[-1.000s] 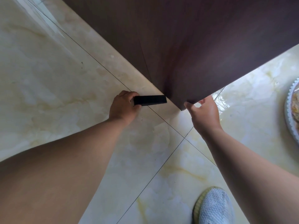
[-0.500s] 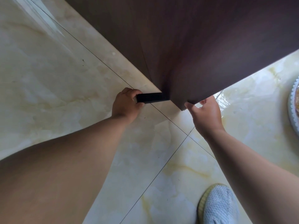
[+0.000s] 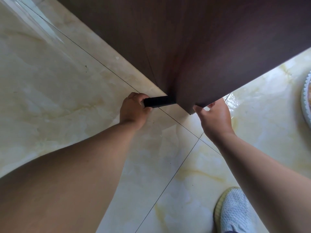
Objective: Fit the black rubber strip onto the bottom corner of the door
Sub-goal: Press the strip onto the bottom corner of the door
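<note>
Fitting under way, not finished: black rubber strip (image 3: 159,102) pinched in left hand (image 3: 134,111) fingers, far end touching door (image 3: 210,52) edge near floor; right hand (image 3: 214,117) gripping bottom corner; seating still left.

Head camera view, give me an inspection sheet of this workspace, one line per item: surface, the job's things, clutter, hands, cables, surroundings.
Surface: glossy cream marble-look floor tiles with thin dark grout lines.
Job's things: black rubber strip lies level, its far end meeting the edge of the dark brown door near the bottom corner; whether it is seated cannot be told.
Clutter: nothing seen.
Hands: left hand grips the strip's outer end; right hand holds the door's bottom corner, fingers hooked under the edge.
Cables: nothing seen.
Surroundings: white knit shoe at lower right; part of a round white object with a scalloped rim at the right edge.
</note>
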